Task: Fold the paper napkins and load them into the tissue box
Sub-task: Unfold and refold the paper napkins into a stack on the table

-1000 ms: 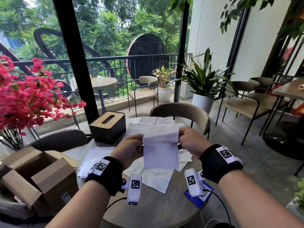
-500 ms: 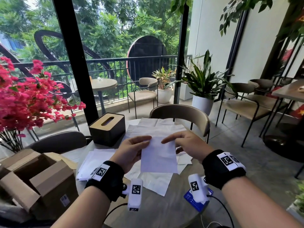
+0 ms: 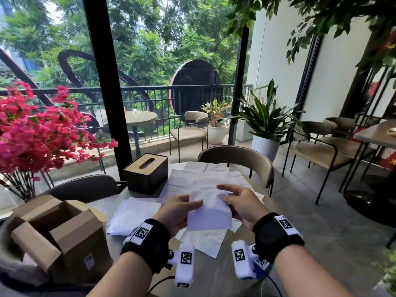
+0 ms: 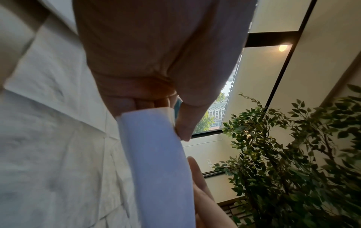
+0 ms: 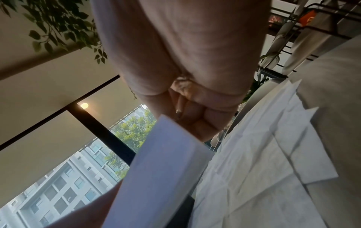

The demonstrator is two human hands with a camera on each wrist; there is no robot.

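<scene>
Because the napkin (image 3: 209,213) is mid-fold, it's held up off the counter (image 3: 216,273) w/ a grip on each side edge: left hand (image 3: 179,213) on one edge, right hand (image 3: 240,205) on the other. Left wrist view shows the left thumb on one face and fingers curled behind, so that's a pinch, prob. to keep the layers lined up. Right grip: thumb over the top, fingers bent under the sheet per the right wrist view, also closed on the paper; index finger reaches fwd over the top edge, likely to push the flap down. Held between both grips like this, the thin sheet stays taut enough to crease w/o crumpling, I'd judge.

Directly below the grips lie loose unfolded napkins (image 3: 205,179), spread flat, ready to pick up. Just outside the left grip sits a stack of folded napkins (image 3: 132,215), prob. parked till loading. Beyond that, ahead-left of the left grip, is the tissue box (image 3: 146,175), lid on, slot up, nothing sticking out of the slot; loading looks not yet started. Further left is an open cardboard box (image 3: 57,234). Ahead of both grips, a chair (image 3: 235,156) is pushed up to the counter.
</scene>
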